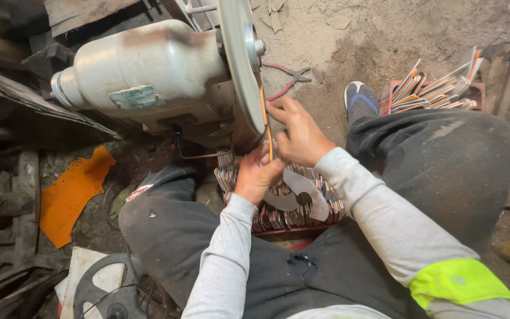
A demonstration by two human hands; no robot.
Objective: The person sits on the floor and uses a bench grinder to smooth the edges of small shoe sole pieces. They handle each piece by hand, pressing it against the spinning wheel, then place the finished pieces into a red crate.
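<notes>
At frame centre, a thin orange strip [265, 118] is clamped by the left hand [257, 175] and right hand [298, 133] against the grey grinding disc [240, 59]. A rectangular teal label [137, 97] is fixed on the motor housing [149, 71], upper left.

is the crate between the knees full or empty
Full: the crate is packed to its rim with thin orange-edged pieces, and a pale curved piece lies on top.

A thin, flat strip [267, 127] with an orange edge stands nearly upright, seen edge-on. Its upper end lies against the rim of the pale grinding disc [240, 59], and its lower end sits between the fingers of both hands. The disc is round, grey-white, and mounted vertically on a dusty cream motor housing.
</notes>
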